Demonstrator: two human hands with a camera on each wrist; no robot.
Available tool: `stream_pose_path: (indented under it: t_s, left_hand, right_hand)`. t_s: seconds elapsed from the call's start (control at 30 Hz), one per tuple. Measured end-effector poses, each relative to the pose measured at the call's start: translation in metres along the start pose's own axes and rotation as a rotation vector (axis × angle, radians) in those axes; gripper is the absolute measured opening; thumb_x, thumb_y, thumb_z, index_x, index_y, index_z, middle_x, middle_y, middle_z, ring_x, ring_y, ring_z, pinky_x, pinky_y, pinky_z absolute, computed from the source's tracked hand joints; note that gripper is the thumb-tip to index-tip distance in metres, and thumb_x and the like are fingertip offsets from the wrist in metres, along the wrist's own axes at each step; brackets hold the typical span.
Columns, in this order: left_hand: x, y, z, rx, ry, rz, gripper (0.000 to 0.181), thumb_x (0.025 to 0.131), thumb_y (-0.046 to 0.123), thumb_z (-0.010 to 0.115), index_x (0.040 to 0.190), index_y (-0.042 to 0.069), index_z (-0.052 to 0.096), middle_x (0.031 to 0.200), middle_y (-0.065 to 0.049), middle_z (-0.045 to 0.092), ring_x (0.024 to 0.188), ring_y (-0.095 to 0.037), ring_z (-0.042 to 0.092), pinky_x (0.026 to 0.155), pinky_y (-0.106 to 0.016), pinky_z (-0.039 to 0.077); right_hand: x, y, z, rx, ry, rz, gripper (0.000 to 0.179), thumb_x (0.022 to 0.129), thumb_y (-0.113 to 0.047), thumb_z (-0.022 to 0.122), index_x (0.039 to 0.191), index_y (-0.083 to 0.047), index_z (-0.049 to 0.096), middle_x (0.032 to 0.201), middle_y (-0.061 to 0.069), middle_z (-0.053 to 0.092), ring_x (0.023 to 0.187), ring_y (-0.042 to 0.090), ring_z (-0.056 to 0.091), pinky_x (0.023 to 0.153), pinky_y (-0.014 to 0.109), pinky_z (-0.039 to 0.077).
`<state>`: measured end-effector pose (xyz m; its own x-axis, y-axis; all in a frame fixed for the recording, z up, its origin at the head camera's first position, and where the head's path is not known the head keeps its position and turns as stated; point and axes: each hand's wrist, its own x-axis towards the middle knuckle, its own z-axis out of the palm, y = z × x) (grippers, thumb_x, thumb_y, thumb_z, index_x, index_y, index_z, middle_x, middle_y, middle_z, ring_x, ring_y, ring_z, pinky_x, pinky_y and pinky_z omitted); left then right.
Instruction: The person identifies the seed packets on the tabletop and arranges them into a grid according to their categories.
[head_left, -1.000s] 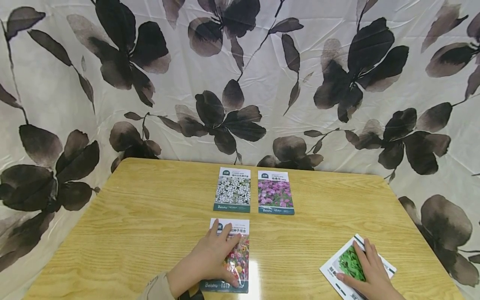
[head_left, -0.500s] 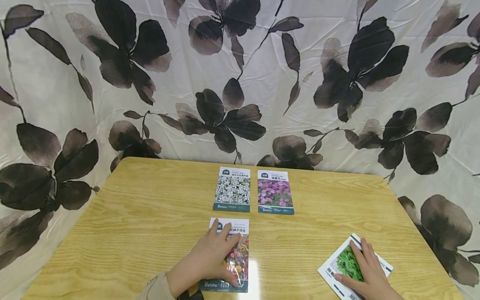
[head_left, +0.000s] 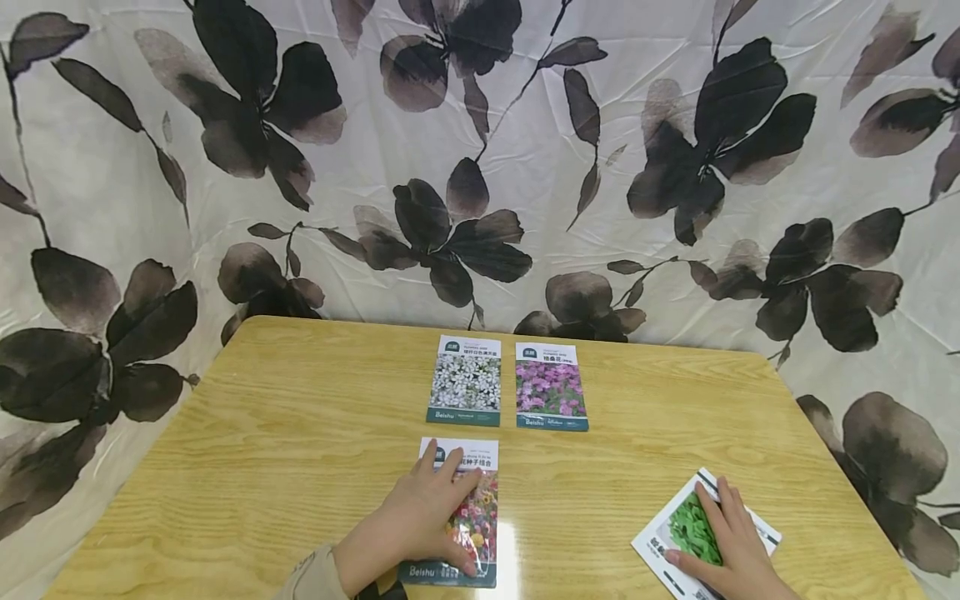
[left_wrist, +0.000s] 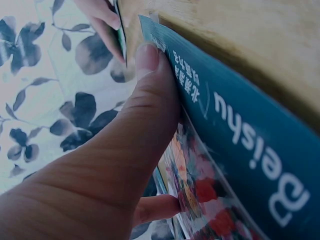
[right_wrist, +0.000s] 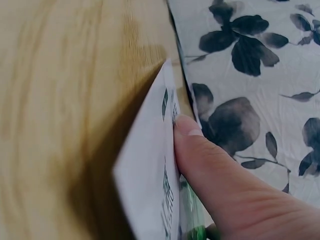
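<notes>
My left hand (head_left: 427, 515) rests on a seed packet with mixed bright flowers (head_left: 482, 518), fingers spread over its face. In the left wrist view, the thumb lies along the packet's teal "Beishu" band (left_wrist: 240, 115). At the right, my right hand (head_left: 733, 542) lies on a white seed packet with a green leaf picture (head_left: 690, 525), turned at an angle on the table. The right wrist view shows the thumb pressed on that packet's white face (right_wrist: 145, 160); the other fingers are mostly hidden there.
Two more seed packets lie side by side farther back, one with white flowers (head_left: 465, 383) and one with purple flowers (head_left: 551, 387). They sit on a wooden table (head_left: 300, 433) whose far edge meets a flower-printed cloth (head_left: 495, 167).
My right hand and the leaf packet under it have slid slightly to the left. The left hand and the other packets stay put.
</notes>
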<state>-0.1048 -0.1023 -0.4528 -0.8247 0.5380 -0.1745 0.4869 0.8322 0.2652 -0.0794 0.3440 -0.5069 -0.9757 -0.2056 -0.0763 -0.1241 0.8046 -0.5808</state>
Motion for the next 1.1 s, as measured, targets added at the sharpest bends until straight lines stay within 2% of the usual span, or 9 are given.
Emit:
stream_pose_path:
  t_s: [0.73,1.1]
  left_hand:
    - [-0.001,0.0,0.002,0.003,-0.009,-0.008,0.113,0.058,0.082,0.072,0.148,0.019,0.048,0.151,-0.02,0.038,0.137,-0.06,0.025,0.083,-0.065,0.051]
    - [0.0,-0.002,0.002,0.015,0.011,0.008,0.113,0.058,0.083,0.071,0.147,0.018,0.049,0.15,-0.02,0.04,0.136,-0.06,0.026,0.084,-0.065,0.051]
  right_hand:
    - [0.002,-0.014,0.01,-0.075,0.024,0.017,0.1,0.088,-0.045,0.07,0.157,0.002,0.015,0.157,0.037,-0.005,0.14,0.062,-0.004,0.092,0.084,0.012]
    - [0.007,-0.023,0.014,-0.205,0.024,0.077,0.102,0.089,-0.056,0.065,0.155,0.006,0.018,0.157,0.038,-0.001,0.139,0.063,0.007,0.093,0.083,0.019]
